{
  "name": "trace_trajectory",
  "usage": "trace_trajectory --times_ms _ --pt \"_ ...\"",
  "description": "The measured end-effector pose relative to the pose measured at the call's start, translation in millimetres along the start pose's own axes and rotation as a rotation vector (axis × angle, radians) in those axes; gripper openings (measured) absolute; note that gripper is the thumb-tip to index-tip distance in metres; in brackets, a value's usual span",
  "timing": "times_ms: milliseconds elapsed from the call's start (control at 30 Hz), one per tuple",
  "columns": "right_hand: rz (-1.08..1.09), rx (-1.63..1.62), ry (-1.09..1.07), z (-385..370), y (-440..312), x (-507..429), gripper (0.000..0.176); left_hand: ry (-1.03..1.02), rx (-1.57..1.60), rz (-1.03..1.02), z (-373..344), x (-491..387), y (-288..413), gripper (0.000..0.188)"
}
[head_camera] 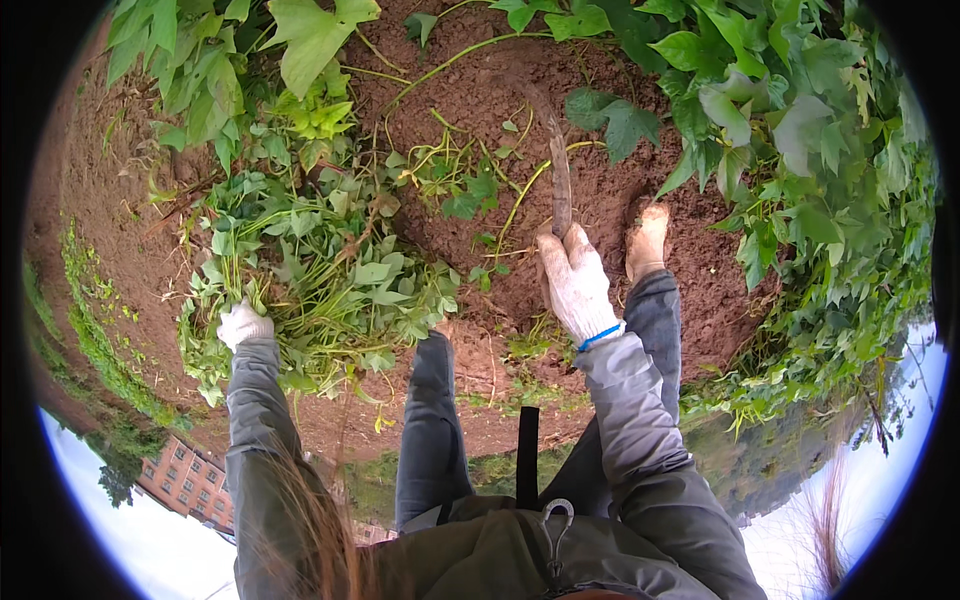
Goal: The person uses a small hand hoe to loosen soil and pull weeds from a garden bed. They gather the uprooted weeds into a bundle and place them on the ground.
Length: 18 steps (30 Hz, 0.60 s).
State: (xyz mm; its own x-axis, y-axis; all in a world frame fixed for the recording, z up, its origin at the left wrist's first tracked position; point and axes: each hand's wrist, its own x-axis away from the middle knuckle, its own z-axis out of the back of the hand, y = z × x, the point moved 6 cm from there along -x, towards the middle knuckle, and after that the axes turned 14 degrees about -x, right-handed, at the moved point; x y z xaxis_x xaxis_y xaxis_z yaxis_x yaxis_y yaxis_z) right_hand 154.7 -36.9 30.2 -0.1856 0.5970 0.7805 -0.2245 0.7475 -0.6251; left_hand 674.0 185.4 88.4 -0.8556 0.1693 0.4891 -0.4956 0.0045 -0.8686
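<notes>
My left hand (245, 324), in a white knit glove, is closed around green stems at the lower left edge of a heap of cut leafy vines (322, 262). In my right hand (574, 281), gloved in white with a blue cuff edge, is the handle end of a curved, soil-stained tool (559, 165), which looks like a sickle. Its far end bends up and left over the reddish soil and blends with it, so the tip is unclear. Thin rooted vines (457, 172) lie on the soil between the heap and the tool.
Dense leafy vines (810, 217) stand along the right, with more broad leaves (202, 82) at the upper left. My right shoe (647, 238) is on the bare soil just right of my right hand. The heap hides most of my left foot. A low green row (105, 352) runs at the far left.
</notes>
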Motion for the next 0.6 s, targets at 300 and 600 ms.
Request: trace_trajectory --times_ms 300,600 --pt "-0.329 -1.065 -0.198 -64.7 2.8 -26.2 0.019 1.218 0.686 -0.472 136.8 90.7 31.5 0.028" --pt "-0.263 -1.222 -0.260 -124.0 -46.1 -76.5 0.019 1.048 0.642 -0.867 103.1 120.9 53.1 0.045"
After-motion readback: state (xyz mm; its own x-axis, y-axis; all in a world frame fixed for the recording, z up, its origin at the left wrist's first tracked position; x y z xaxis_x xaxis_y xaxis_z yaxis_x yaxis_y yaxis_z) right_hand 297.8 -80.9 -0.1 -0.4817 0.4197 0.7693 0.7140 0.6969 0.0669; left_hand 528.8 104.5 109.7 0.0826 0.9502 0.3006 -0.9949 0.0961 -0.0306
